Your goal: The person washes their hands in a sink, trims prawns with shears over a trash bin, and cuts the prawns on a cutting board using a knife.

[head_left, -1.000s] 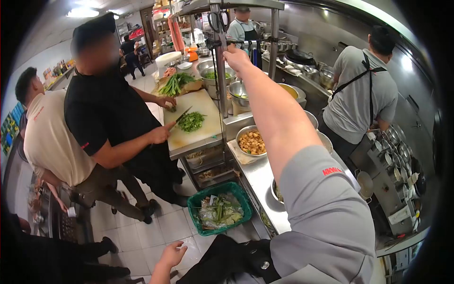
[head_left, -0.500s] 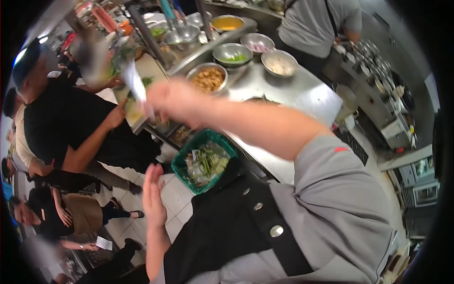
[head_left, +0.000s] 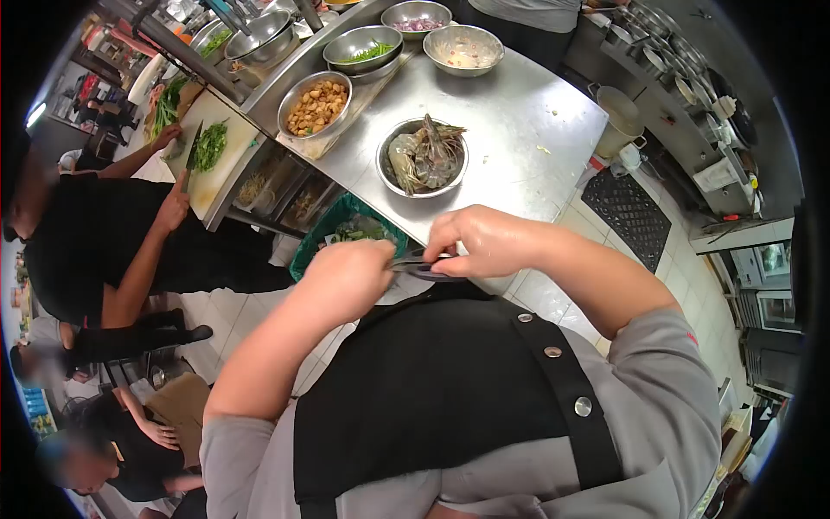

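Observation:
A pair of scissors [head_left: 419, 266], metal with dark handles and partly hidden by the fingers, spans the gap between my hands in front of the black apron. My right hand [head_left: 484, 240] is closed on the handle end. My left hand [head_left: 350, 272] is closed around the other end, its fingertips mostly out of sight. Just beyond them, near the edge of the steel table [head_left: 527, 130], sits a metal bowl [head_left: 386, 177] of large raw prawns [head_left: 428, 156].
Bowls of browned chunks [head_left: 317, 108], green slices [head_left: 367, 54], red onion [head_left: 417, 24] and a pale mix [head_left: 464, 52] line the table. A green-lined bin [head_left: 311, 246] stands below left. A co-worker's hand [head_left: 173, 208] holds a knife [head_left: 193, 156] over chopped greens.
My right hand has come back from the left with the scissors, and my left hand has risen to meet it. The view has shifted, bringing the prawn bowl into sight.

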Available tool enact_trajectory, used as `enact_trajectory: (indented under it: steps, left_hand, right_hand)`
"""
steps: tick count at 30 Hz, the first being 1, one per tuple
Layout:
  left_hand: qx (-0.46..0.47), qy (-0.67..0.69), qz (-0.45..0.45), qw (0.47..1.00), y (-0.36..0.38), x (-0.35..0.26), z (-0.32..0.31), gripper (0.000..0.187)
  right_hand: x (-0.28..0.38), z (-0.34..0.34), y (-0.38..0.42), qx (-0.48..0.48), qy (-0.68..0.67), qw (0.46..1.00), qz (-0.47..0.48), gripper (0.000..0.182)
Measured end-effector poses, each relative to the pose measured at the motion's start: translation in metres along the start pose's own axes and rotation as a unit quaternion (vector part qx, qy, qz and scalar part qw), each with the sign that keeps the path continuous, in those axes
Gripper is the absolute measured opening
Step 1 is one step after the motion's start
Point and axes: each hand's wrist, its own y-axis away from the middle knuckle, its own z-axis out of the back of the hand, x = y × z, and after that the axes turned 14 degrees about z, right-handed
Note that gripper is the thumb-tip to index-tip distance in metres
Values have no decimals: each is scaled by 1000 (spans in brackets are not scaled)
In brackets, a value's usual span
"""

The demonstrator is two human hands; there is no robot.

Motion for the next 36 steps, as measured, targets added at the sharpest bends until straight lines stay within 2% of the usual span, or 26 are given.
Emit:
enact_trajectory:
  steps: [1, 2, 5, 6, 9, 10, 13, 16, 17, 19, 22, 25, 29, 32, 36]
  left_hand:
    - [-8, -35, -36, 999, -9, -5, -7, 16]
    - [-19, -56, -36, 998, -19, -11, -13, 16]
    - [-51, -106, -41, 992, -41, -30, -20, 16]
    - [-59, -116, -50, 990, -46, -37, -19, 15]
    - [-74, -122, -80, 987, -60, -60, -13, 14]
    - [-77, -120, -90, 986, -64, -66, -11, 13]
    - [-17, -148, -140, 979, -80, -78, -6, 19]
    - [-143, 125, -197, 962, -101, -75, 10, 28]
    - [-79, 96, -59, 991, -109, -76, 27, 35]
    - [-11, 5, 144, 989, -132, -73, 23, 43]
    - [-52, -123, 166, 977, -153, -68, -19, 59]
    - [-134, -127, 175, 967, -172, -67, -38, 67]
    - [-57, -110, 234, 964, -179, -75, -30, 69]
    - [-54, -129, 226, 964, -191, -70, -39, 65]
    - [-45, -148, 262, 953, -186, -76, -25, 63]
  right_hand:
    - [1, -2, 8, 6, 70, 998, -6, 19]
    - [1, -3, 16, 12, 140, 990, -12, 20]
    - [10, 10, 37, -30, 111, 991, -66, 21]
    - [2, 11, 45, -46, 111, 991, -55, 21]
    - [-10, 10, 55, -166, 114, 973, -114, 24]
    - [-12, 13, 58, -167, 134, 970, -112, 26]
    - [-21, 17, 73, -54, 97, 981, -159, 27]
    - [-44, 13, 112, -61, 39, 975, -210, 37]
    - [-55, 12, 127, -64, 34, 970, -232, 39]
    - [-65, 10, 146, -105, -10, 962, -250, 48]
    - [-67, 10, 152, -183, -90, 947, -247, 47]
    - [-60, 13, 144, -236, -102, 939, -230, 42]
    - [-55, 18, 145, -244, -126, 935, -225, 40]
    - [-57, 17, 143, -240, -127, 937, -222, 40]
    - [-61, 17, 144, -253, -108, 939, -206, 37]
